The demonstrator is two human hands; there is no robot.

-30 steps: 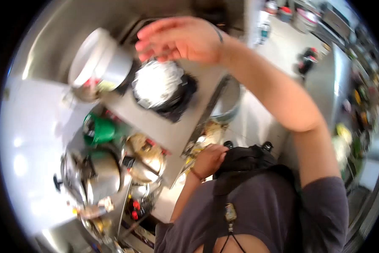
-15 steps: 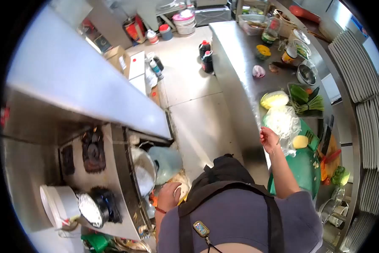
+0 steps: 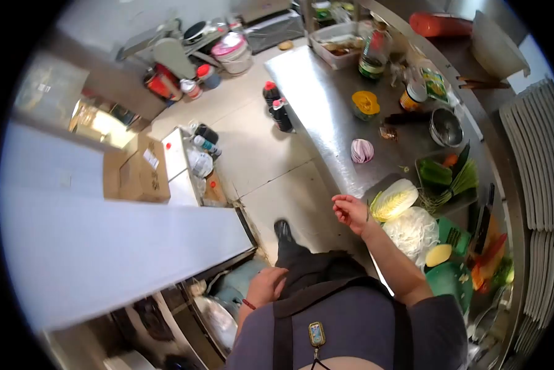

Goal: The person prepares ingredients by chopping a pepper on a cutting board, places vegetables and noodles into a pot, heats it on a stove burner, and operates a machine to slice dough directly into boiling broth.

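Curling the fingers of the right hand [image 3: 352, 213] halfway, gripping nothing, presumably relaxing for want of anything to grasp, just by the left edge of the bench [image 3: 314, 92]. Hanging the left hand [image 3: 268, 287] beside the black trousers [image 3: 308, 264], bending its fingers loosely, gripping nothing visible, showing no clear contact. Having a cut napa cabbage [image 3: 395, 200] nearest, just right of the right hand, lying on the bench beside white shreds [image 3: 412, 234]. Seeing a green pepper [image 3: 435, 174] and green stalks [image 3: 465, 180] grouped in a tray [image 3: 462, 203] farther right, probably against rolling, with a cut red onion [image 3: 362, 151] sitting toward the far side.
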